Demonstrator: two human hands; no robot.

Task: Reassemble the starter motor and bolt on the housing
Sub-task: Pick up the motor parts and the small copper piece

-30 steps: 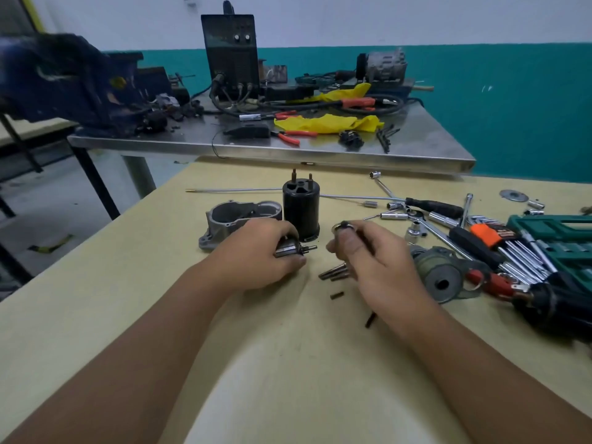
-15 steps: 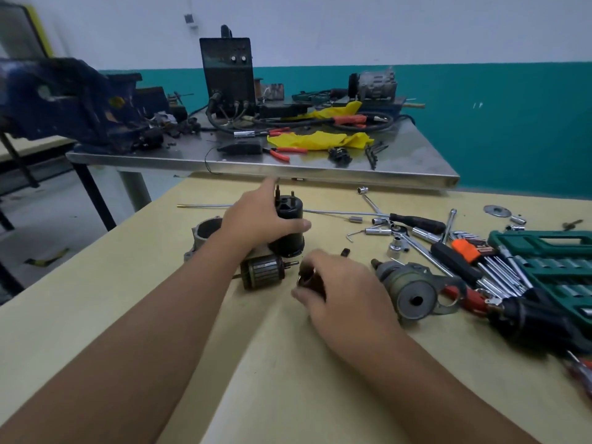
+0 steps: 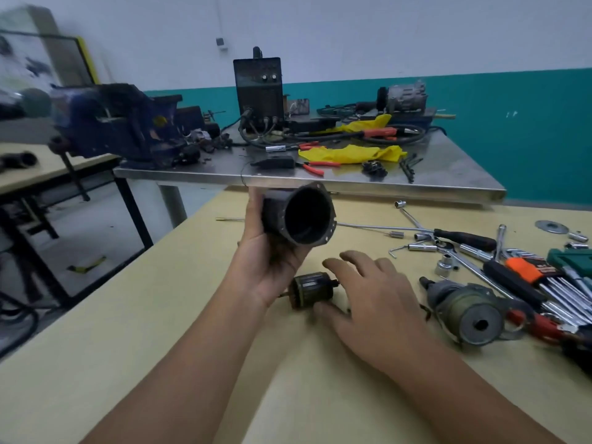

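My left hand (image 3: 266,261) grips the black cylindrical motor housing (image 3: 298,216), lifted off the table with its open end turned toward me. Below it the armature (image 3: 309,290) lies on its side on the yellow table (image 3: 160,331). My right hand (image 3: 371,299) is spread over the armature's right end, with its thumb touching the armature's near side and the fingers straight. The grey solenoid and drive assembly (image 3: 471,312) lies to the right of that hand. The aluminium nose housing is hidden behind my left hand.
Sockets, ratchets, a black-handled driver (image 3: 464,238) and a hex key set (image 3: 544,277) crowd the table's right side. A long thin rod (image 3: 368,225) lies across the back. Behind stands a steel bench (image 3: 448,184) with a vise (image 3: 112,123), a welder (image 3: 258,88) and yellow cloth.
My left hand has lifted the black housing off the table and tipped its open end toward me. My right hand has opened and moved onto the armature.
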